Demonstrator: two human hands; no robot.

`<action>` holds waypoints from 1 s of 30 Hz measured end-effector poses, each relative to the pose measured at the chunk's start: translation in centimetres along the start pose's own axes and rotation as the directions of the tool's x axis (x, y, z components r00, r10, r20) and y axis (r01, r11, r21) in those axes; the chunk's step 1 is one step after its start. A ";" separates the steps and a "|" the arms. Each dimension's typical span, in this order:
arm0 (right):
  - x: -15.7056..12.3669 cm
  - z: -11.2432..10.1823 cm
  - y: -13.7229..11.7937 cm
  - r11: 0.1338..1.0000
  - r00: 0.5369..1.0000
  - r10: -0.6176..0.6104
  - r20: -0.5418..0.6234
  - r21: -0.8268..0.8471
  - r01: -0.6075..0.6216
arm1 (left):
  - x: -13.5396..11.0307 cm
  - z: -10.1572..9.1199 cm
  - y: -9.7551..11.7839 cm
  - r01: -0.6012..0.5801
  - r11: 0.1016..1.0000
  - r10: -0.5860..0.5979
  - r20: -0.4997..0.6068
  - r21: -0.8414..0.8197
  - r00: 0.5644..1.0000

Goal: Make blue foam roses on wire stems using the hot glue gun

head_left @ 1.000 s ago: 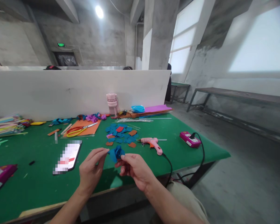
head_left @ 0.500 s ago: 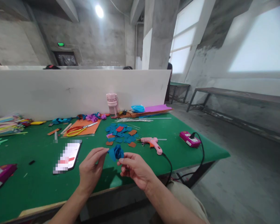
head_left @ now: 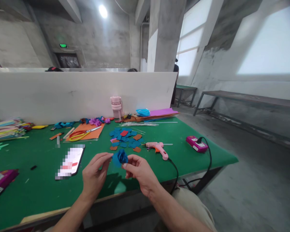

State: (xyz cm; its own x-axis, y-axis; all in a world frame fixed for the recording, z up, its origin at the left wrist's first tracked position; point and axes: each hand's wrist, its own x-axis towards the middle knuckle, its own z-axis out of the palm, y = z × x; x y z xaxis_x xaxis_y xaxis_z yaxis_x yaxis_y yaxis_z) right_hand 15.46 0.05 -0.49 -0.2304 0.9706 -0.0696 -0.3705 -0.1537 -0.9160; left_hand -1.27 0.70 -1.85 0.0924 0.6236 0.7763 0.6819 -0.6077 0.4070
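Note:
A blue crepe-paper-like flower (head_left: 122, 156) is held up between my two hands above the green table. My right hand (head_left: 141, 172) pinches it from the right at its base. My left hand (head_left: 96, 170) pinches the edge of a blue petal (head_left: 115, 159) on the flower's left side. Just beyond lies a pile of cut blue petal pieces (head_left: 128, 140), with a few brown and red ones among them. To its right rests a pink hot glue gun (head_left: 158, 149), its nozzle toward the pile.
A phone (head_left: 71, 161) lies left of my hands. Behind it, scissors (head_left: 84, 133) rest on an orange sheet (head_left: 96, 131). A magenta power box (head_left: 196, 144) stands right with a black cord. A white partition (head_left: 82, 96) and pink cup-like object (head_left: 116, 107) are at the back.
My right hand's fingers have curled in and the flower has turned slightly. My left hand has hardly moved.

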 end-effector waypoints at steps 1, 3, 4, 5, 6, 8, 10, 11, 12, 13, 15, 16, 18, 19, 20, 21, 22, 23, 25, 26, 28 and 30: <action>0.0 -0.1 0.0 1.000 1.000 -0.010 -0.008 0.003 0.010 | 0.0 0.0 0.0 0.002 1.000 -0.002 -0.001 0.002 1.000; 0.1 -0.2 -0.1 0.999 0.999 -0.026 -0.021 0.026 0.026 | 0.0 0.0 0.0 0.010 1.000 -0.010 -0.005 0.005 1.000; 0.2 -0.3 -0.1 0.999 0.999 -0.025 -0.023 0.041 0.026 | 0.0 -0.1 0.0 0.013 1.000 -0.013 -0.006 0.007 1.000; 0.2 -0.4 -0.2 0.998 1.000 -0.017 -0.020 0.060 0.018 | -0.1 -0.1 0.0 0.014 1.000 -0.014 -0.005 0.010 1.000; 0.2 -0.4 -0.2 0.997 1.000 -0.001 -0.014 0.081 0.002 | -0.1 -0.1 0.0 0.013 1.000 -0.013 -0.007 0.013 1.000; 0.2 -0.5 -0.3 0.991 0.999 0.032 0.003 0.127 -0.032 | -0.1 -0.1 0.0 0.006 1.000 -0.006 -0.003 0.020 1.000; 0.1 -0.6 -0.4 0.985 0.998 0.058 0.022 0.164 -0.060 | 0.0 -0.1 0.1 -0.007 1.000 0.007 0.002 0.023 1.000; 0.1 -0.6 -0.5 0.982 0.997 0.067 0.029 0.175 -0.071 | 0.0 -0.1 0.2 -0.014 1.000 0.014 0.004 0.023 1.000; 0.1 -0.6 -0.6 0.980 0.997 0.075 0.035 0.182 -0.080 | 0.0 -0.1 0.2 -0.022 0.999 0.022 0.004 0.024 1.000; 0.0 -0.6 -0.7 0.978 0.996 0.082 0.042 0.190 -0.088 | 0.0 0.0 0.3 -0.031 0.999 0.031 0.001 0.028 1.000; 0.0 -0.7 -0.8 0.971 0.995 0.091 0.050 0.217 -0.099 | 0.0 0.0 0.3 -0.049 0.998 0.049 -0.001 0.041 0.999; 0.0 -0.8 -0.9 0.966 0.995 0.090 0.052 0.238 -0.100 | 0.0 0.0 0.3 -0.057 0.997 0.058 0.000 0.047 0.998; 0.0 -0.9 -1.0 0.953 0.995 0.088 0.055 0.286 -0.100 | -0.1 0.1 0.2 -0.070 0.996 0.069 0.010 0.055 0.998; 0.0 -0.9 -1.0 0.947 0.995 0.088 0.056 0.305 -0.101 | -0.2 0.1 0.1 -0.074 0.996 0.074 0.015 0.057 0.997; 0.0 -0.9 -1.0 0.943 0.994 0.087 0.061 0.317 -0.102 | -0.2 0.1 0.0 -0.078 0.995 0.077 0.020 0.057 0.997; 0.0 -0.9 -1.0 0.940 0.994 0.084 0.067 0.325 -0.101 | -0.3 0.1 -0.1 -0.080 0.995 0.078 0.024 0.056 0.997; 0.0 -0.9 -1.0 0.940 0.994 0.078 0.072 0.327 -0.097 | -0.3 0.1 -0.2 -0.082 0.995 0.081 0.028 0.056 0.996; 0.0 -0.9 -1.0 0.941 0.995 0.071 0.074 0.326 -0.092 | -0.3 0.1 -0.2 -0.084 0.995 0.083 0.030 0.055 0.996; -0.1 -0.9 -1.0 0.944 0.995 0.060 0.076 0.321 -0.081 | -0.3 0.1 -0.3 -0.089 0.995 0.088 0.032 0.054 0.996; -0.1 -0.9 -1.0 0.945 0.996 0.058 0.074 0.318 -0.079 | -0.3 0.1 -0.3 -0.092 0.994 0.090 0.031 0.052 0.995; -0.1 -0.9 -1.0 0.946 0.996 0.063 0.066 0.313 -0.081 | -0.3 0.1 -0.2 -0.094 0.994 0.093 0.029 0.049 0.995; -0.2 -0.8 -1.1 0.946 0.996 0.072 0.053 0.312 -0.085 | -0.2 0.1 -0.1 -0.089 0.995 0.087 0.028 0.051 0.996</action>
State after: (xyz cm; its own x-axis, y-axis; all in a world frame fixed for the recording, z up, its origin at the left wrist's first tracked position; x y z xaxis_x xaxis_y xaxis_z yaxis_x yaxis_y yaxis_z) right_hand 16.62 0.19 0.20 -0.3043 0.9457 -0.1145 -0.6114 -0.2860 -0.7378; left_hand -1.26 0.70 -2.10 0.1719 0.5817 0.7950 0.7073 -0.6346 0.3114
